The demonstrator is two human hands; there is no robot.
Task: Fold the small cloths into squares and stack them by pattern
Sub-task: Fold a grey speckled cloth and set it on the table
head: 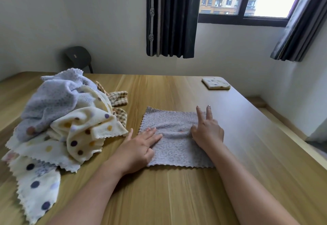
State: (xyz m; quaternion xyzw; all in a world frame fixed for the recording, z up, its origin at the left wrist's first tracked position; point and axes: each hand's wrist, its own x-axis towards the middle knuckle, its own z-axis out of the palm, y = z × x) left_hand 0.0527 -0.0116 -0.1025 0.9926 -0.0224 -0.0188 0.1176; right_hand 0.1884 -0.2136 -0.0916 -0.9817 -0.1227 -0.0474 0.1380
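Several unfolded dotted, lilac and checked cloths (62, 118) are heaped at the left of the light wooden table (177, 198), and a folded cream dotted square (215, 83) is set at its far right corner. The lilac-grey scalloped cloth (177, 147) is spread flat at the centre, nearly square, with its edges parallel to the table's. It is pressed by the flat, straight-fingered left hand (139, 145) and by two outstretched fingers of the right hand (207, 129).
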